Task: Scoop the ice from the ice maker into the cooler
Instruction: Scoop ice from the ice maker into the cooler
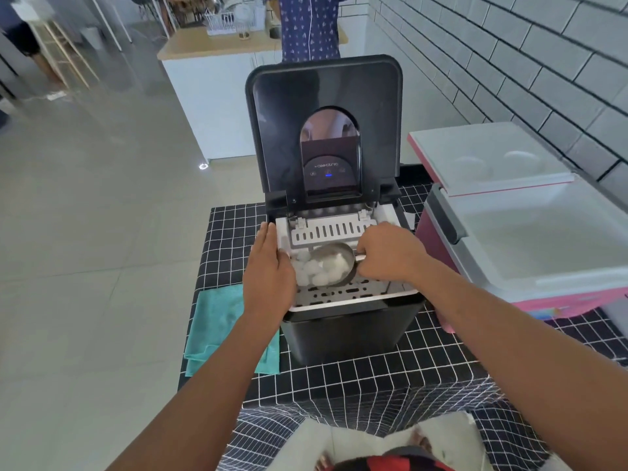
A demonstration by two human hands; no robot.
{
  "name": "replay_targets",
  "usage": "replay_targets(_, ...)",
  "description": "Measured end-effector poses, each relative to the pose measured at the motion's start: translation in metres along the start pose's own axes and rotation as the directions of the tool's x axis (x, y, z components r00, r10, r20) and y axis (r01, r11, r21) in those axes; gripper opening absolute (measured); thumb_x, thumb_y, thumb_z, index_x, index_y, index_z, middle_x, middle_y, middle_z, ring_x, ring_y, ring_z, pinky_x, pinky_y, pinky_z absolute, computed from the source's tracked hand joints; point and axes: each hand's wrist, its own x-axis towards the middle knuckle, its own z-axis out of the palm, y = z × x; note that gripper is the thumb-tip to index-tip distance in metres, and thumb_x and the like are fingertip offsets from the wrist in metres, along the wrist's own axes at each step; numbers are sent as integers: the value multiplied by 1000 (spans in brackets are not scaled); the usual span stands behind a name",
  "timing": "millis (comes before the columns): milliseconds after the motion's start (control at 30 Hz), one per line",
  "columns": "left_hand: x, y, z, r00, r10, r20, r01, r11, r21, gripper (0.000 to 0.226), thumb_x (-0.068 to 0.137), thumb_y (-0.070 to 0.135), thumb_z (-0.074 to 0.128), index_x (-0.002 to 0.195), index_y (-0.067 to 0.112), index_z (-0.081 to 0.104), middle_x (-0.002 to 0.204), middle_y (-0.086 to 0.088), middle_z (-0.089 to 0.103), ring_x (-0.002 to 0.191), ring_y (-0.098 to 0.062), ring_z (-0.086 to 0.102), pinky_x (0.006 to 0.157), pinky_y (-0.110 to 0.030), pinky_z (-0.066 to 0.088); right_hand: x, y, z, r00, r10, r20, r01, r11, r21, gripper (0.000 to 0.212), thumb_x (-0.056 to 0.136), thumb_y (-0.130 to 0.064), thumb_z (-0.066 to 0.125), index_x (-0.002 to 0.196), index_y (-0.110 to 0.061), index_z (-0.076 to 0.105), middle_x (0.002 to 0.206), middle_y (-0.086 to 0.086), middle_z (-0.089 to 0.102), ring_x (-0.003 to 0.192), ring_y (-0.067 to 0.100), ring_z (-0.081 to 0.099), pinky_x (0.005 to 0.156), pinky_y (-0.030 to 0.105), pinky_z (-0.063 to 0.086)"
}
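Checked cloth covers the table nearest the viewer, with a teal towel lying on its left side beside the ice maker. Left hand, fingers straight and together, rests flat on the machine's left rim, steadying it. Right hand grips the handle of a metal scoop with curled fingers; the bowl lies in the ice basket, loaded with rounded ice, and more pieces sit loose beside it. Behind the basket the lid stands upright on its hinge. To the right, just beside the machine, the cooler stands open, its lid tipped back against the tiled wall; its white interior appears to hold no ice yet.

Risk: the scoop looks heaped, so a quick lift or a tilt toward its open lip would likely shed pieces onto the cloth. The path to the cooler crosses the basket's right rim and then the cooler's near wall and grey handle; clipping either could jolt the load. Room above the basket is free toward the viewer and right, but closed behind by the raised lid.
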Motion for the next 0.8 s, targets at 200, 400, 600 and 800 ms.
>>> replay_targets(200, -3, 0, -1, 999, -19, -27, 17, 997, -81, 52, 100, 14, 33, 152, 23, 33, 159, 11, 28, 145, -7, 25, 112, -23, 20, -10, 5, -10, 998, -16, -54, 24, 989, 148, 16, 61, -20, 65, 73, -23, 76, 52, -11, 44, 52, 6, 43, 49, 19, 31)
replay_targets(400, -5, 1, -2, 999, -29, -20, 26, 991, -133, 54, 98, 11, 34, 151, 22, 35, 158, 11, 30, 145, -5, 25, 119, -28, 19, -19, 11, -9, 996, -8, -85, 25, 979, 200, 20, 60, -16, 63, 44, -26, 56, 52, -6, 45, 57, 14, 51, 54, 30, 50)
replay_targets(600, -6, 3, -4, 999, -21, -27, 18, 994, -110, 51, 100, 15, 34, 151, 21, 36, 158, 9, 31, 145, -8, 26, 119, -31, 20, -22, 25, -3, 984, -17, -177, 62, 965, 253, 19, 62, -17, 71, 79, -13, 77, 88, -12, 61, 99, 11, 42, 80, 29, 44)
replay_targets(800, -5, 5, -3, 1000, 18, -19, -18, 1000, 16, 52, 100, 15, 35, 152, 18, 34, 159, 5, 30, 146, -13, 27, 118, -33, 22, -31, 44, -4, 957, 42, -286, 53, 947, 317, 18, 61, -19, 78, 79, -16, 75, 92, -14, 57, 101, 9, 39, 80, 25, 38)
